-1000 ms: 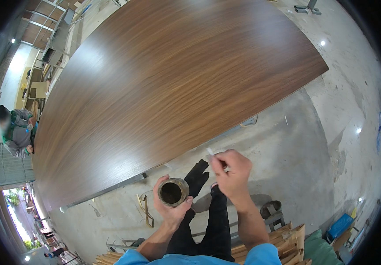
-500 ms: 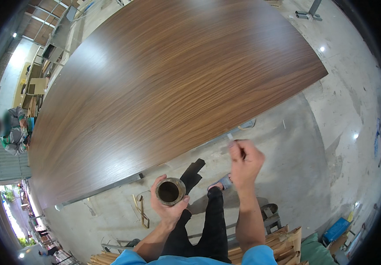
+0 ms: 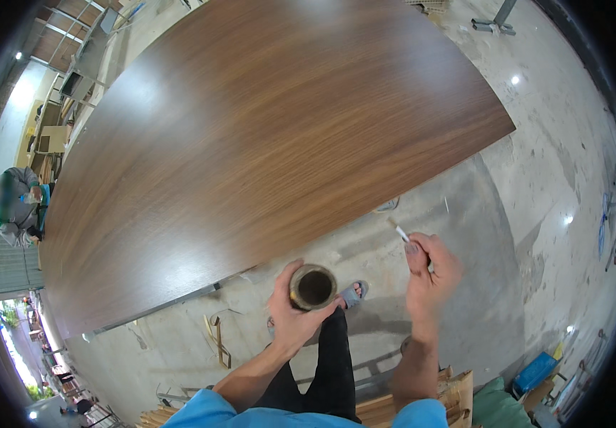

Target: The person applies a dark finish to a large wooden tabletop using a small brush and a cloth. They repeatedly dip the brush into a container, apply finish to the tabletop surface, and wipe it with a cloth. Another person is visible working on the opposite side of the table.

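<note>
My left hand (image 3: 290,314) is wrapped round a small round jar (image 3: 332,289) with a grimy rim. The jar stands open-topped, its inside dark; I cannot tell what is in it. Pinched in my right hand (image 3: 431,278) is a small brush (image 3: 400,231) with a white shaft and a pale brown tip, pointing up and left. Both hands are apart, just short of the near edge of a large board (image 3: 272,150) with a brown wood-grain face. Neither the jar nor the brush touches the board.
At the far left a person in grey (image 3: 14,207) is beside the board's end. Wooden strips (image 3: 458,399) lie near my legs, with a green sack (image 3: 495,403) and a blue box (image 3: 535,372) to the right. A metal stand (image 3: 493,27) is at the upper right.
My left hand has carried the jar right and slightly up in the picture. My right hand has shifted right and down, and the brush shows more plainly. The view has shifted slightly.
</note>
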Tool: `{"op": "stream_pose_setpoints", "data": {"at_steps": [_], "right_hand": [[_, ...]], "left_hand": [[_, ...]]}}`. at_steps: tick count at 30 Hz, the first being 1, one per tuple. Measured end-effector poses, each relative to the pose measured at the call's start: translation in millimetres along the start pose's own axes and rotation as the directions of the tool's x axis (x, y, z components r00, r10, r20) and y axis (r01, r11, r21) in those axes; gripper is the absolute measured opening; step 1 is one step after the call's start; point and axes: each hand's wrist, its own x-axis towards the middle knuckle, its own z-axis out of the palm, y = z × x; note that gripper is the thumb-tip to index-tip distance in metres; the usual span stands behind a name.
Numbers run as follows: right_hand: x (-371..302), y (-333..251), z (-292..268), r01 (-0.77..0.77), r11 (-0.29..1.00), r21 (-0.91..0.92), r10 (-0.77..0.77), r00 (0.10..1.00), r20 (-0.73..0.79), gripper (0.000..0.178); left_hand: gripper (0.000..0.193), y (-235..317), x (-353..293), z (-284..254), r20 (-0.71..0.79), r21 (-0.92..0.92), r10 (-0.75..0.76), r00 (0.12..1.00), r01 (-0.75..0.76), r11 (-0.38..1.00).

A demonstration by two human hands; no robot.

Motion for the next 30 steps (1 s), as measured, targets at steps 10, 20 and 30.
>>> {"op": "stream_pose_setpoints", "data": {"at_steps": [10, 20, 30], "right_hand": [[21, -31, -63, 0.363, 0.908, -0.21, -0.253, 0.873, 0.417, 0.017], [28, -26, -75, 0.365, 0.881, -0.301, -0.197, 0.862, 0.468, 0.012], [12, -20, -91, 0.045, 0.963, -0.266, 0.079, 0.896, 0.437, 0.01]], "left_hand": [[0.08, 28, 30, 71, 0.093, -0.064, 0.147, 0.985, -0.141, 0.988], [0.084, 37, 32, 83, 0.197, 0.044, 0.282, 0.939, -0.296, 0.954], [0.085, 25, 41, 81, 0.176, -0.088, 0.065, 0.982, -0.05, 0.995]]}}
